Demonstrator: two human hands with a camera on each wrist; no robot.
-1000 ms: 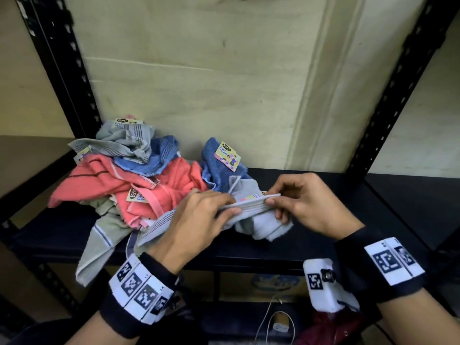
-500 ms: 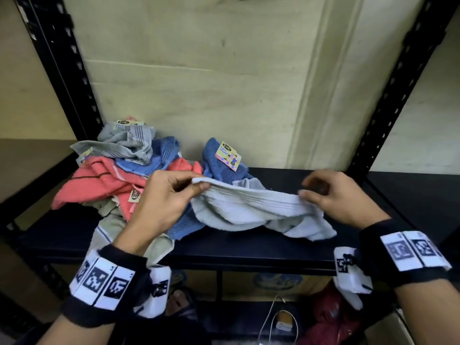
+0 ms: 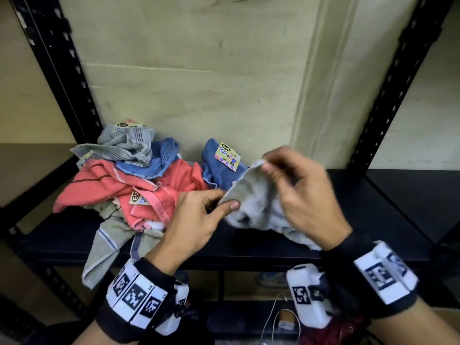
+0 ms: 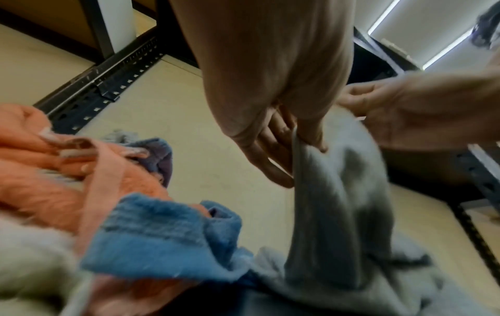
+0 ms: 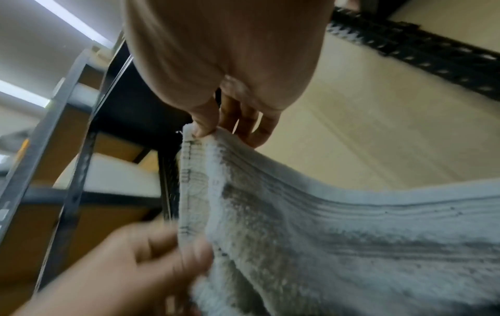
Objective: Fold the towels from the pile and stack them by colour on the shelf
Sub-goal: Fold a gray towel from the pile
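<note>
A light grey towel [image 3: 251,202] with thin dark stripes hangs between my two hands above the black shelf [image 3: 373,210]. My left hand [image 3: 227,204] pinches its lower left edge between thumb and fingers, as the left wrist view shows on the same grey towel [image 4: 338,203]. My right hand [image 3: 267,168] pinches an upper corner of the grey towel [image 5: 297,213], higher and further right. The towel's lower end rests crumpled on the shelf. A loose pile of coral, blue, grey and beige towels [image 3: 139,185] lies at the shelf's left.
A blue towel [image 3: 219,170] with a paper label lies just behind my hands. A beige towel [image 3: 104,247] hangs over the shelf's front edge. Black perforated uprights [image 3: 62,78] frame the shelf on both sides. Cables and a red item lie below the shelf.
The hands first spread the grey towel wide, then came back together. The right hand has risen with a corner, and the left hand now pinches the edge lower down.
</note>
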